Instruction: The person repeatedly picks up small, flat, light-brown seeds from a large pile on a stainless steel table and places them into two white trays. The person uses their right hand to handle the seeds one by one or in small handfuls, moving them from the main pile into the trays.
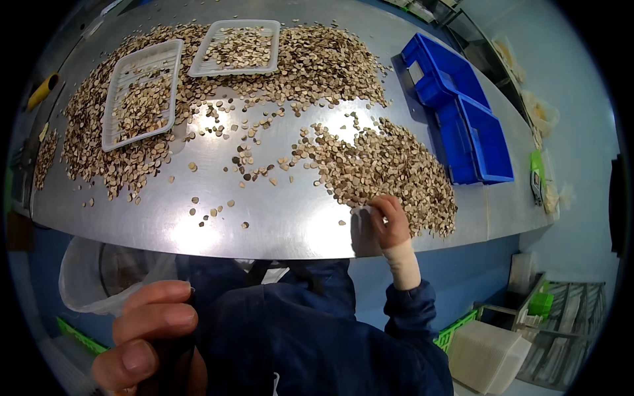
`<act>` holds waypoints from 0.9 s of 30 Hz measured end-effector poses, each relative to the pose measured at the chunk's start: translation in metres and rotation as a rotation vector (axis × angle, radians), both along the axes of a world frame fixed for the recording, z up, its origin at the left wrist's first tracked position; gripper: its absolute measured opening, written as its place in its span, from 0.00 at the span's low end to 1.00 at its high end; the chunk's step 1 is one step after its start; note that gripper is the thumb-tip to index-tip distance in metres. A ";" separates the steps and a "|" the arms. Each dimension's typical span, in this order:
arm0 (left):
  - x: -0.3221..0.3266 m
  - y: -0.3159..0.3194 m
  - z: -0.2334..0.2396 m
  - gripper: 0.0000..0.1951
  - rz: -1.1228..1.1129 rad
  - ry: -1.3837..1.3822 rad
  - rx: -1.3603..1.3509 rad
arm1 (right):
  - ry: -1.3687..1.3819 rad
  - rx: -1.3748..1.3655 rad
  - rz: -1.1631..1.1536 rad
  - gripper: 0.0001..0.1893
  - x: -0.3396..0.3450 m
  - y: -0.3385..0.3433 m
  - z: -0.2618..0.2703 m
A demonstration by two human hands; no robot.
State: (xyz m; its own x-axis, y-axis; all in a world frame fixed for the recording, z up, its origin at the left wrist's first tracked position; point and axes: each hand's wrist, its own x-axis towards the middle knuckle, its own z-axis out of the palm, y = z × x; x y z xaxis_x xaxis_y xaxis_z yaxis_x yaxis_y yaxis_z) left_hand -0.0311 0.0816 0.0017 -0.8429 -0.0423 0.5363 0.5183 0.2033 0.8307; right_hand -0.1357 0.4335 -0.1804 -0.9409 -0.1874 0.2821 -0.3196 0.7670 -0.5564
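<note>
Many small round dried slices, tan and brown, lie heaped on a steel table (277, 208). My right hand (391, 220) rests at the near left edge of the right-hand heap (396, 168), fingers bent down toward the slices; whether it pinches any is hidden. My left hand (158, 331) is raised close to the camera, its fingers curled around a dark object (171, 361) that I cannot identify. Two translucent plastic trays, one at the left (176, 94) and one at the top (235, 73), sit on the larger heap (327, 64) with slices in them.
Two blue plastic bins (460, 94) stand at the table's right side. A clear bag-lined container (79, 282) is below the near left edge. Green crates (81, 336), a stack of pale trays (483, 356) and a metal rack (564, 326) stand on the floor.
</note>
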 end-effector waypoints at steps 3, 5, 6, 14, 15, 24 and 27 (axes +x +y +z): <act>0.002 0.005 0.000 0.16 0.019 0.015 -0.032 | -0.032 0.059 0.039 0.06 -0.015 -0.029 0.007; 0.002 0.008 0.000 0.16 0.024 0.018 -0.028 | 0.012 0.135 0.043 0.07 -0.024 -0.039 0.000; 0.003 0.008 0.001 0.16 0.030 0.017 -0.032 | 0.010 0.167 0.041 0.07 -0.027 -0.040 -0.003; 0.005 0.002 0.000 0.15 0.030 -0.007 -0.051 | -0.121 0.073 0.063 0.09 -0.034 -0.028 -0.008; 0.003 0.000 -0.001 0.19 -0.004 0.060 -0.038 | -0.173 0.025 0.058 0.09 -0.034 -0.025 -0.007; 0.000 -0.004 -0.005 0.19 0.006 0.066 -0.014 | -0.031 0.227 0.053 0.06 -0.031 -0.032 0.003; 0.005 -0.006 -0.002 0.16 0.042 -0.013 -0.010 | -0.027 0.312 0.106 0.05 -0.034 -0.038 -0.004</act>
